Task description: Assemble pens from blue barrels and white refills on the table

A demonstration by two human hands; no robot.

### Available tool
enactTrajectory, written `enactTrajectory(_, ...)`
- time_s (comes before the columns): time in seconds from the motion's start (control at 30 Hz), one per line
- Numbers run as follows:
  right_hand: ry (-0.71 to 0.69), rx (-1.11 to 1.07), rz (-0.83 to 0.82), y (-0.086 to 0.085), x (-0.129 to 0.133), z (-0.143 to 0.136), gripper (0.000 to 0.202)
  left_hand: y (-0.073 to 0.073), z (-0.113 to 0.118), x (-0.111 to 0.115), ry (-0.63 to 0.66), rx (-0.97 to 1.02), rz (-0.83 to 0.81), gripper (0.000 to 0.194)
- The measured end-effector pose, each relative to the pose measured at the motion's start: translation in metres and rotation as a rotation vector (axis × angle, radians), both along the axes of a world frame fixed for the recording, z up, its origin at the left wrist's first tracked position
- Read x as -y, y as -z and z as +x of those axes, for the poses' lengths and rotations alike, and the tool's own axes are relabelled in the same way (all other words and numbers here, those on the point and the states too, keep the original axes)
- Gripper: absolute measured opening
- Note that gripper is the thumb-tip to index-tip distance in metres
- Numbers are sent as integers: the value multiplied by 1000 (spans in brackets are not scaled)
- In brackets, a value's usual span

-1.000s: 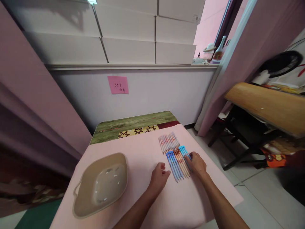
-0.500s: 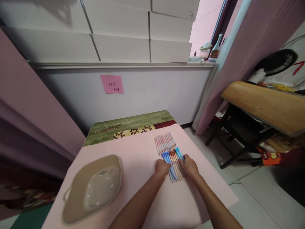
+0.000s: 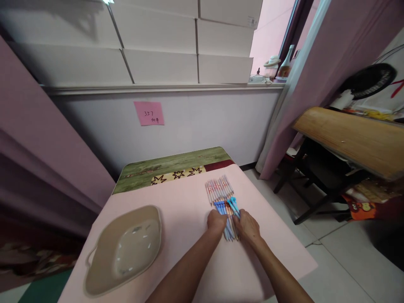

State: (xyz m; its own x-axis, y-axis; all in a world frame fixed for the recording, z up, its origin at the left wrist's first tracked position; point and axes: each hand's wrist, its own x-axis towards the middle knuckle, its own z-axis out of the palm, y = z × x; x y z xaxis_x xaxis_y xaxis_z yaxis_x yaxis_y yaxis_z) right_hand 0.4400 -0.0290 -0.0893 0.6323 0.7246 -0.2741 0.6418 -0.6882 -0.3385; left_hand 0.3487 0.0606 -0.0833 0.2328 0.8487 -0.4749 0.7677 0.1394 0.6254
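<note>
A bunch of pens lies on the pink-covered table, blue ones at the left, orange-brown ones in the middle and light-blue ones slanting across at the right. My left hand is closed against the left side of the bunch. On the opposite side, my right hand grips the pens, its fingers partly hidden by the hand itself. Just beyond the bunch, a row of pale pens with reddish markings lies side by side, untouched by either hand.
A beige basin with small scraps inside stands on the table's left side. Behind the table, a pink note is stuck to the wall below stacked white boxes. A wooden desk stands to the right.
My right hand has moved left, pushing the light-blue pens against and partly over the orange-brown ones. The bunch is narrower. My left hand stays at its left side.
</note>
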Motion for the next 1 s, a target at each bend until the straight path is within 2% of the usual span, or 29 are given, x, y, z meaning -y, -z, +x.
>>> enactTrajectory(0.63,-73,-143,-9,4,-2,-18,30,-7,-9,7,8,-8,-9,15)
enactTrajectory(1.0,-74,-174,20,1,6,-46,25,0,-21,17,-36,107,-40,14)
